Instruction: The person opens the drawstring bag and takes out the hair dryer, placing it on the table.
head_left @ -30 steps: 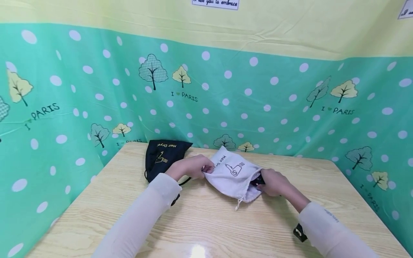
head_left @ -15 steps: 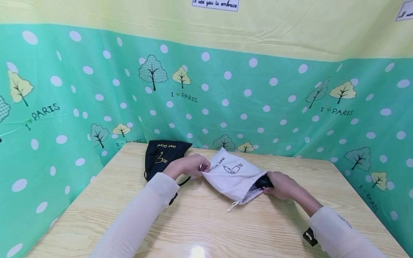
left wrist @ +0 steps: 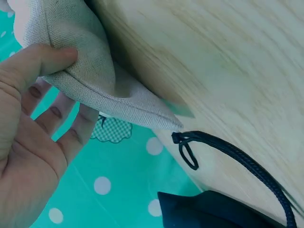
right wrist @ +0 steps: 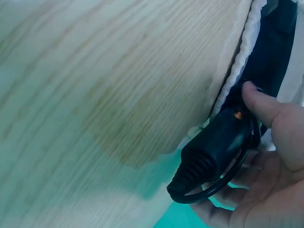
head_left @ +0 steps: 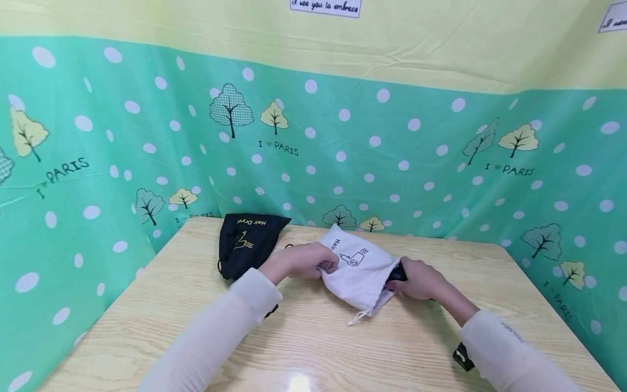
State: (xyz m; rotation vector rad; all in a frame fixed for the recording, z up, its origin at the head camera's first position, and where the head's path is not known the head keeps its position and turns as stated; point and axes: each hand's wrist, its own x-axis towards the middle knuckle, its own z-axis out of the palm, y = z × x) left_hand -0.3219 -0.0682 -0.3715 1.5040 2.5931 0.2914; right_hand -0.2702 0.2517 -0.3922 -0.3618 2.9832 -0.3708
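A pale drawstring bag [head_left: 357, 275], printed "Hair Dryer", lies on the table in the head view with its mouth facing my right hand. My left hand [head_left: 309, 261] pinches the bag's closed side; in the left wrist view the thumb presses the cloth [left wrist: 88, 66] against the fingers. At the mouth, my right hand [head_left: 418, 279] grips a black hair dryer. The right wrist view shows its handle [right wrist: 216, 142], with a looped cord [right wrist: 223, 183] and the thumb across it. The rest of the dryer is inside the bag and mostly hidden.
A black drawstring bag [head_left: 250, 245], also printed "Hair Dryer", lies to the left on the wooden table [head_left: 333, 348]. Its dark cord [left wrist: 242, 159] reaches close to the pale bag's corner. A green and yellow curtain [head_left: 303, 163] hangs behind the table.
My left hand has let its grip shift and moved right along the pale bag over the last half second. My right hand moved right with the bag's mouth, then back left slightly.
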